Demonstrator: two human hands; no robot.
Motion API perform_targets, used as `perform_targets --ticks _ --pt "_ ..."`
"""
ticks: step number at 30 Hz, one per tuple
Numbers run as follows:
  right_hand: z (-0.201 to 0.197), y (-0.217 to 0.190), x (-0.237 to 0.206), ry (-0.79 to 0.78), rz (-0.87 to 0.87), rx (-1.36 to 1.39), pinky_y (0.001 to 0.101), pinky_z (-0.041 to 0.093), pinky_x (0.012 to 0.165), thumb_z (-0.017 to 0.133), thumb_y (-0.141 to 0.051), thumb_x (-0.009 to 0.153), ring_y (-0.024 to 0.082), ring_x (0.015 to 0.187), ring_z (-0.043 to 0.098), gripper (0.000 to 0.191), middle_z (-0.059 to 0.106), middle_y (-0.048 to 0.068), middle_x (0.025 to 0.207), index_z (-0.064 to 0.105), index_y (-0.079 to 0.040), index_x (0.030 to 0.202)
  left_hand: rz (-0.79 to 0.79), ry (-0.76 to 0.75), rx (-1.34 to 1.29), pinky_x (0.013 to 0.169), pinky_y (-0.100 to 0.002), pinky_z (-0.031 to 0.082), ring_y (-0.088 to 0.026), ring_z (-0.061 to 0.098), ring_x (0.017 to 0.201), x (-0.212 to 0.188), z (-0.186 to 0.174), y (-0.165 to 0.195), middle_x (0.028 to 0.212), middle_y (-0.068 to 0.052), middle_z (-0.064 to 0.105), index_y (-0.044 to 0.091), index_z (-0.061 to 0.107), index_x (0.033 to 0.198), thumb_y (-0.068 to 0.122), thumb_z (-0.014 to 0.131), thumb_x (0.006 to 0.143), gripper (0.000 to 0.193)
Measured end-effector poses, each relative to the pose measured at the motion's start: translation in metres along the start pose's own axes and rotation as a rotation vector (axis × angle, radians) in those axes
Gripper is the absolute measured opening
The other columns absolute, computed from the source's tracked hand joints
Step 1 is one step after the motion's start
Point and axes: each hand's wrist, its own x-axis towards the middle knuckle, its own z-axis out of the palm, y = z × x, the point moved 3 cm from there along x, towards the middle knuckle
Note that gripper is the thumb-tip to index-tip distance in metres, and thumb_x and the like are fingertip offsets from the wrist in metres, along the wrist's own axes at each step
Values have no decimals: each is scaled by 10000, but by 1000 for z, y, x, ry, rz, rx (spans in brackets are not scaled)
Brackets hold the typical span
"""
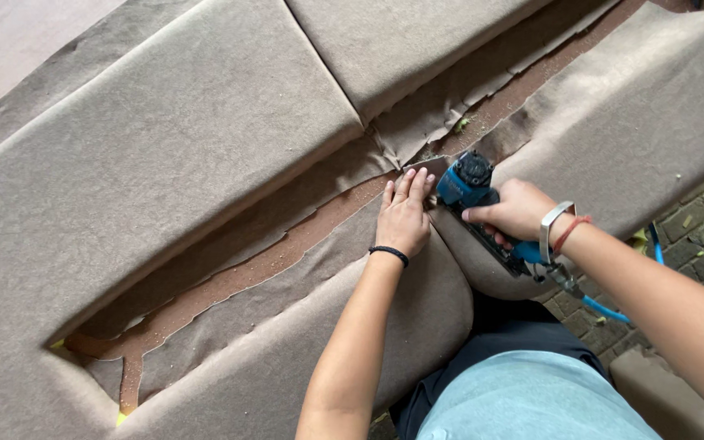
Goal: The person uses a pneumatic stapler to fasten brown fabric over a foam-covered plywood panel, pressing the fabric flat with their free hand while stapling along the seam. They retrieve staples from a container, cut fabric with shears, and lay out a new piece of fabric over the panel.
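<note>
The left hand (405, 216) lies flat, fingers (402, 186) extended and held close together, pressing a flap of brown fabric (429, 167) down beside the exposed brown board strip (287, 253) that runs between the padded, fabric-covered panels (165, 147) of an upholstered piece. The right hand (519, 210) has its fingers wrapped closed around the grip of a blue pneumatic staple gun (470, 189), whose head sits just beside the left fingertips, on the fabric edge near the junction of the panel seams. A blue air hose (605, 310) leads from the gun's handle past the right wrist toward the brick floor (694, 236).
</note>
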Motion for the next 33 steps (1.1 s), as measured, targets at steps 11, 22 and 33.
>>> perform_targets --ticks 11,22,33 --pt "8 -4 -3 -29 -52 -5 361 549 531 780 -367 843 210 476 656 458 680 118 558 677 10 606 -16 18 -11 1262 -464 181 -214 322 1523 -2 -2 -1 1597 -81 435 136 373 1555 143 569 870 712" --pt "4 23 -1 8 -168 109 355 531 524 790 -383 809 205 499 646 375 666 100 602 720 -15 814 -56 64 -74 1266 -443 207 -243 353 1509 -3 0 -8 1574 -132 472 131 395 1552 78 526 838 728" --pt "-117 191 -12 545 -169 -14 442 549 840 765 -316 867 314 931 728 415 757 177 999 720 -110 1224 -232 189 -71 1210 -406 399 -313 509 1416 -22 1 7 1553 -182 523 211 616 1390 216 585 962 429"
